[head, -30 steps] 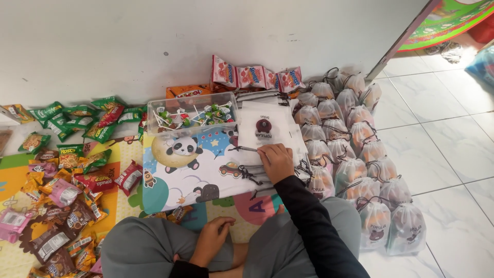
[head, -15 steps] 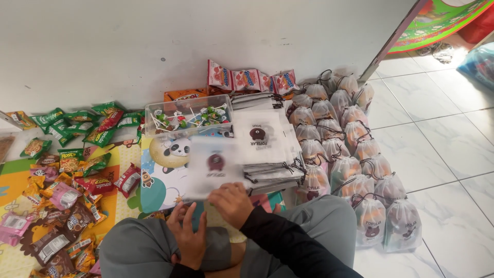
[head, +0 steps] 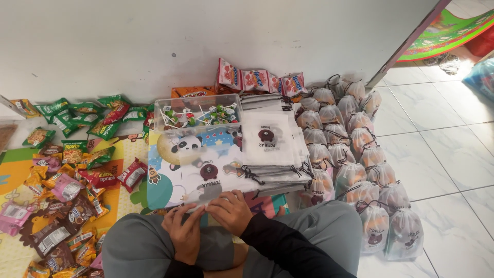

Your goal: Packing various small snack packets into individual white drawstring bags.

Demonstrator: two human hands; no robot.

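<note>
Single sheer white drawstring pouch [head: 208, 177] with a brown round print, lying flat on the panda-print board [head: 175, 164], near edge pinched by both hands right above the lap. Left hand [head: 184, 232] and right hand [head: 234, 211] side by side, fingertips closed on that pouch's bottom edge, nearly touching each other. Just right of it, a neat stack of empty pouches [head: 272, 149], cords hanging off the front. Behind the board, a clear plastic tub of lollipops [head: 198, 114]. Further right on the tiles, rows of filled pouches [head: 355, 154], tied shut. Off to the left, a loose heap of snack packets [head: 67, 180] on the play mat; red-and-white packets [head: 257, 80] against the wall.
</note>
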